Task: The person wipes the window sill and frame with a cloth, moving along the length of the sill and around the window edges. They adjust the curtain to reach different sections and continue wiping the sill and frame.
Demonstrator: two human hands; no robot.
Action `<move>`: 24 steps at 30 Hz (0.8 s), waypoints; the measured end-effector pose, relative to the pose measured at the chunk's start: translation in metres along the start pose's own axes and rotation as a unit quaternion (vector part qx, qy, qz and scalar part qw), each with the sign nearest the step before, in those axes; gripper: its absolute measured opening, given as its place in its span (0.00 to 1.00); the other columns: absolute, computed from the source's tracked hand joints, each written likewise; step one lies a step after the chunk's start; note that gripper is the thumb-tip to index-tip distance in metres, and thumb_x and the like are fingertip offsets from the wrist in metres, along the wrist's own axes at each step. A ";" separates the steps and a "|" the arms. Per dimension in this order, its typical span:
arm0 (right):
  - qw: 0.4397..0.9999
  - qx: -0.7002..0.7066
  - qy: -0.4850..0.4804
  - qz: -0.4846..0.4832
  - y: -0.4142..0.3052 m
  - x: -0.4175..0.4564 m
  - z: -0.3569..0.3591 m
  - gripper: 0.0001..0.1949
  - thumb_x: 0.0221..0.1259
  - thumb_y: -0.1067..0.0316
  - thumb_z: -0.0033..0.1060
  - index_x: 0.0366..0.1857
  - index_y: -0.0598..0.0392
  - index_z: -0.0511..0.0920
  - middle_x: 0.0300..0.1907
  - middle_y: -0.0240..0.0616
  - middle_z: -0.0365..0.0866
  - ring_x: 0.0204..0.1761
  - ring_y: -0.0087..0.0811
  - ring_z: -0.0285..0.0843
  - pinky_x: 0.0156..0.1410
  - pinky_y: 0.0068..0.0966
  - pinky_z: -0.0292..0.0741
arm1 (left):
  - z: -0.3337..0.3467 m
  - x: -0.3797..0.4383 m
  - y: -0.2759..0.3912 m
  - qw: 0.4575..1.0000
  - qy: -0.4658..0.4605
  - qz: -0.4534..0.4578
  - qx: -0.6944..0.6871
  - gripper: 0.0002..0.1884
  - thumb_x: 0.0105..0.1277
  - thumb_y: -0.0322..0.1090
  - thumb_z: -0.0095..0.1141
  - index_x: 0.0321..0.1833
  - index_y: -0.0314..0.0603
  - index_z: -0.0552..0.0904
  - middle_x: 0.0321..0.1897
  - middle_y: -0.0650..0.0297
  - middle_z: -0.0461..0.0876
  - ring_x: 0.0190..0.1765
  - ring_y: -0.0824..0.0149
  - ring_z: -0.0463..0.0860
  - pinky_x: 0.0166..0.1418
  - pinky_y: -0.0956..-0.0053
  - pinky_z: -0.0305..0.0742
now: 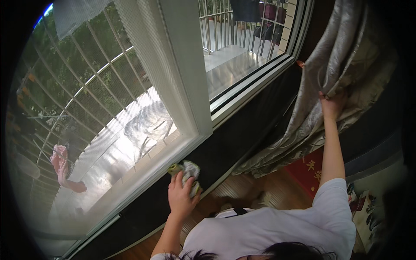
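A crumpled, patterned cloth point(191, 172) is bunched in my left hand point(180, 196), close to the lower rail of the window frame point(156, 169). Whether the cloth touches the rail I cannot tell. On the right, my right hand point(333, 103) grips a fold of the silvery-grey patterned curtain point(312, 87), with my arm stretched out. The mesh-covered sash point(185, 81) stands between the two hands, and the window track point(250, 87) beside it shows through a gap.
Metal security bars point(97, 68) lie beyond the window above a shiny metal ledge point(104, 178). A pink cloth point(63, 169) hangs at left. Below are a dark wall point(227, 152), a wooden floor point(276, 188) and a red mat point(302, 172) with gold writing. Small items crowd a surface point(364, 208) at right.
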State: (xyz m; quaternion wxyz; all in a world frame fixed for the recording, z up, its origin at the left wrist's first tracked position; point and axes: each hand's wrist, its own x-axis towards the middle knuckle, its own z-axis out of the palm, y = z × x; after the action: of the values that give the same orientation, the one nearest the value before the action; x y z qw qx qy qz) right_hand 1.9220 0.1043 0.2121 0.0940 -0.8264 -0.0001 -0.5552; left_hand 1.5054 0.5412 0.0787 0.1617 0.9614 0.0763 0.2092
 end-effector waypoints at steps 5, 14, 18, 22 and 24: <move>0.999 -0.042 -0.010 0.009 0.057 0.027 0.028 0.51 0.44 0.51 0.82 0.73 0.62 0.61 0.73 0.61 0.62 0.73 0.59 0.62 0.77 0.48 0.65 | 0.058 0.085 0.054 0.997 -0.025 0.059 -0.041 0.29 0.52 0.42 0.74 0.58 0.46 0.82 0.67 0.43 0.70 0.69 0.37 0.71 0.68 0.50 0.70; 0.997 -0.073 -0.004 -0.007 0.149 0.071 0.111 0.49 0.45 0.51 0.82 0.72 0.64 0.64 0.71 0.63 0.65 0.72 0.61 0.62 0.77 0.52 0.64 | 0.196 0.270 0.139 0.992 -0.040 0.109 -0.059 0.30 0.57 0.49 0.72 0.61 0.47 0.79 0.69 0.40 0.68 0.70 0.37 0.68 0.67 0.51 0.69; 0.999 -0.045 0.009 -0.021 0.204 0.063 0.171 0.50 0.47 0.52 0.82 0.74 0.63 0.62 0.72 0.62 0.64 0.73 0.63 0.60 0.76 0.53 0.63 | 0.275 0.359 0.168 0.992 -0.057 0.110 -0.037 0.32 0.56 0.52 0.72 0.62 0.48 0.79 0.70 0.40 0.68 0.71 0.37 0.68 0.68 0.51 0.69; 0.998 -0.054 -0.012 -0.017 0.263 0.053 0.216 0.42 0.50 0.53 0.79 0.69 0.61 0.70 0.71 0.59 0.69 0.71 0.60 0.65 0.73 0.49 0.66 | 0.355 0.444 0.192 0.988 -0.091 0.121 -0.030 0.35 0.55 0.55 0.72 0.64 0.48 0.79 0.71 0.41 0.67 0.72 0.39 0.66 0.71 0.52 0.67; 0.997 -0.066 -0.032 -0.027 0.280 0.043 0.232 0.31 0.56 0.58 0.76 0.61 0.64 0.78 0.65 0.57 0.77 0.66 0.56 0.74 0.69 0.44 0.70 | 0.389 0.479 0.201 0.985 -0.110 0.133 -0.018 0.36 0.55 0.56 0.72 0.65 0.48 0.79 0.71 0.40 0.68 0.72 0.39 0.67 0.72 0.53 0.67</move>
State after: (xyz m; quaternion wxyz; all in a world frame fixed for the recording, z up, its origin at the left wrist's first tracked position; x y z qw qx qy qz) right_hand 2.1803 -0.1389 0.1229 0.0238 -0.8478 0.0116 -0.5296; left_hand 2.1189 0.3475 -0.0065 0.1575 0.9770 -0.0739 0.1231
